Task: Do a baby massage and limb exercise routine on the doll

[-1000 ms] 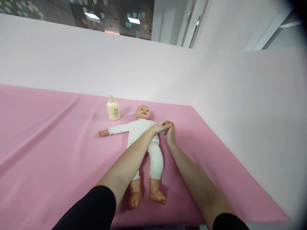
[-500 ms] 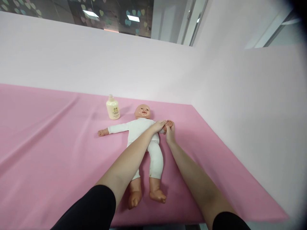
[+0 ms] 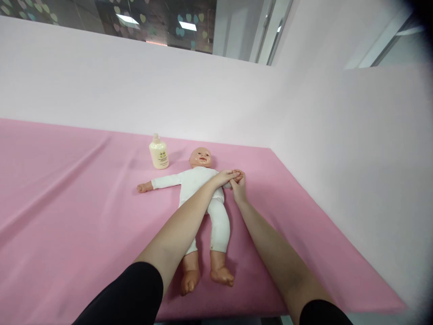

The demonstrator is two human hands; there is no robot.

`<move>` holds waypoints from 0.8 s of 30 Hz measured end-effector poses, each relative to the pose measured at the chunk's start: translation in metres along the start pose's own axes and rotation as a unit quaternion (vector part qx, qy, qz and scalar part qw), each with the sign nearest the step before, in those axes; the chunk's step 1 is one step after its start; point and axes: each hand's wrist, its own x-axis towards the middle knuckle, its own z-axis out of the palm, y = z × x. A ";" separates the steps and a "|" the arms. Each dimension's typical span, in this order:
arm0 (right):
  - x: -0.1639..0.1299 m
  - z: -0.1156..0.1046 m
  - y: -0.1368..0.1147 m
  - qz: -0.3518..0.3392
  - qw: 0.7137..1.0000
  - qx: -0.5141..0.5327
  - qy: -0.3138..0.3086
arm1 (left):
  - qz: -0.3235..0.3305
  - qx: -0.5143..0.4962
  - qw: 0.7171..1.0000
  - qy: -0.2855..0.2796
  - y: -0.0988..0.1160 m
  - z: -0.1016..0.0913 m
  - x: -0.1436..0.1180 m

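Note:
A baby doll (image 3: pixel 196 180) with a white cloth body lies on its back, head toward the wall. Both my hands are at the doll's hand (image 3: pixel 238 174) on the right side. My left hand (image 3: pixel 225 178) reaches across the doll's body and is closed around that hand and wrist, its fingers lying over the palm. From the right, my right hand (image 3: pixel 240 190) grips the same doll hand, thumb on the palm side. My fingers partly cover the doll's hand and forearm. My left forearm hides part of the doll's belly and one leg.
A pump-less looking bottle of pale yellow lotion (image 3: pixel 158 153) stands left of the doll's head. The pink padded surface (image 3: pixel 84 216) has creases on the left. A white wall (image 3: pixel 135 85) runs behind it and another along the right, with a window (image 3: pixel 162 22) above.
My left fingers have shifted a little to the right, further over the doll's palm. My right thumb has moved slightly down and left. The doll and bottle stay in place.

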 end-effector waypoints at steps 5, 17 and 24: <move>-0.001 0.001 -0.001 -0.010 1.000 -0.019 0.012 | -0.004 0.021 0.999 0.043 -0.002 -0.002 0.002; 0.002 0.001 0.007 0.034 0.999 -0.002 0.034 | 0.001 0.051 0.999 -0.006 0.002 0.000 -0.001; 0.005 -0.001 0.013 0.034 0.999 0.012 0.033 | 0.016 0.059 0.998 -0.020 -0.002 -0.002 0.001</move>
